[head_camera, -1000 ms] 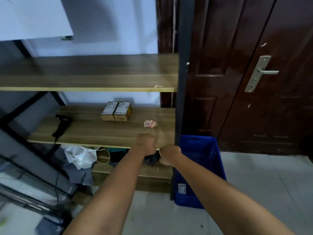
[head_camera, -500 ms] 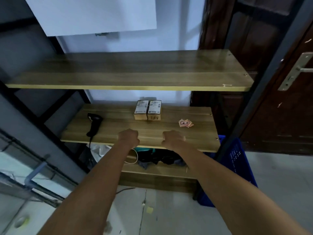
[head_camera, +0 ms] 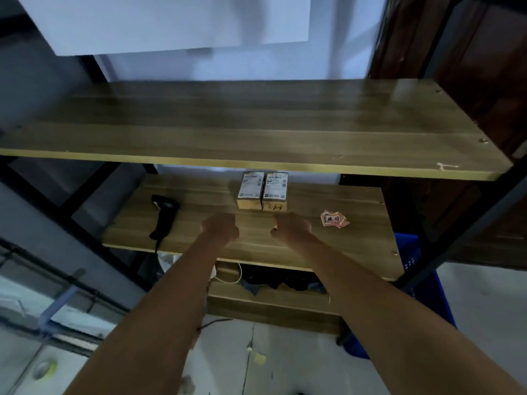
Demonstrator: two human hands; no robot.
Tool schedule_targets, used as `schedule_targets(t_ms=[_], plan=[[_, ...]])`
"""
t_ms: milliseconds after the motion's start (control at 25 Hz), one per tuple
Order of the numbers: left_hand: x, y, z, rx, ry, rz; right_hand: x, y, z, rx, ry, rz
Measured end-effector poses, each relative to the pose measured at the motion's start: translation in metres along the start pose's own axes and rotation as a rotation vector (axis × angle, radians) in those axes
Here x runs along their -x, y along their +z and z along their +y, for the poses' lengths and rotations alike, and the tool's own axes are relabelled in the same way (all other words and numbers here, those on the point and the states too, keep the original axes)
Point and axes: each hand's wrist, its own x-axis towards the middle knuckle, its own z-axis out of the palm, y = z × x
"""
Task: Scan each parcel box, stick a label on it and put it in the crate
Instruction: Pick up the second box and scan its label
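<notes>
both hands over the middle shelf (head_camera: 285, 246), arms stretched forward. left hand (head_camera: 221, 228) and right hand (head_camera: 291, 228) each have fingers curled under, holding nothing; neither touches a box.

two parcel boxes (head_camera: 262, 191) stand side by side, touching, toward the back of the shelf. long axes run 6 to 12 o'clock, printed tops up. left box (head_camera: 250, 189) lies at about 1 o'clock from the left hand; right box (head_camera: 275, 191) lies at about 11 o'clock from the right hand, near its knuckles. judgement: the right hand is slightly nearer its box, the near end with handwriting facing it; either hand can reach by going straight ahead.

scanner (head_camera: 164, 215), black, lies at 9 o'clock from the left hand, well apart, handle pointing to 6 o'clock, cable dropping over the shelf edge. labels (head_camera: 333, 218), a small red-and-white heap, lie at 3 o'clock from the right hand, near. crate (head_camera: 425, 283), blue, sits on the floor at 4 o'clock, beyond the black upright (head_camera: 462, 232), mostly hidden.

in the way: the upper shelf (head_camera: 256, 132) overhangs the boxes' far ends, so a lift has to come toward 6 o'clock first. nothing lies between hands and boxes.

step judged: no box picked up yet.
</notes>
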Motion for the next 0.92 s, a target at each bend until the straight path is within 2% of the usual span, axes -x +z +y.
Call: schedule_targets(t_ms=[320, 520, 680, 760, 920], plan=[[-0.05, 0.027, -0.013, 0.221, -0.051, -0.017, -0.065, 0.018, -0.013, -0.118, -0.054, 0.044], [-0.086, 0.028, -0.02, 0.348, -0.037, 0.022, -0.091, 0.036, -0.025, -0.36, -0.017, 0.056], [-0.113, 0.034, -0.036, 0.461, -0.041, 0.029, -0.107, 0.054, -0.041, -0.54, 0.086, 0.111], [-0.122, 0.035, -0.041, 0.539, -0.046, 0.014, -0.111, 0.062, -0.046, -0.551, 0.091, 0.132], [-0.143, 0.045, -0.055, 0.631, -0.037, -0.058, -0.128, 0.073, -0.059, -0.42, 0.172, 0.229]])
